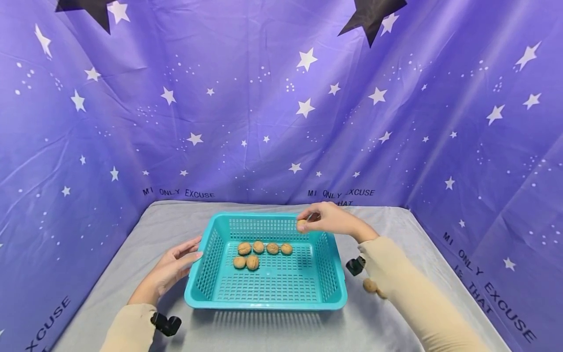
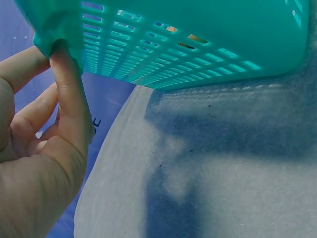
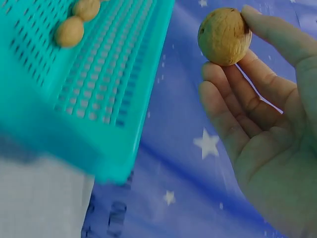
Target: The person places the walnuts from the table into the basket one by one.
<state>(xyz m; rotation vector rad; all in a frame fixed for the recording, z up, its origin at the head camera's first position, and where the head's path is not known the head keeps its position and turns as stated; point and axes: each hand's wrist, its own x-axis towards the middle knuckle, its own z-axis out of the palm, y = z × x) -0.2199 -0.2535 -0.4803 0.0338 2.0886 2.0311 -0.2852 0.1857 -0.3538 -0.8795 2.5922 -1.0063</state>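
While a person's left hand [image 1: 169, 266] pinches the nearest rim of a turquoise plastic basket [image 1: 266, 306], the right hand [image 1: 332, 218] pinches a single walnut [image 1: 301, 225], raised near the far corner on its own side. Six walnuts [image 1: 252, 262] lie in the basket, between the hands; two others [image 1: 370, 285], one partly hidden, sit on the gray worktop [image 1: 167, 220] beside the right sleeve [image 1: 413, 288].
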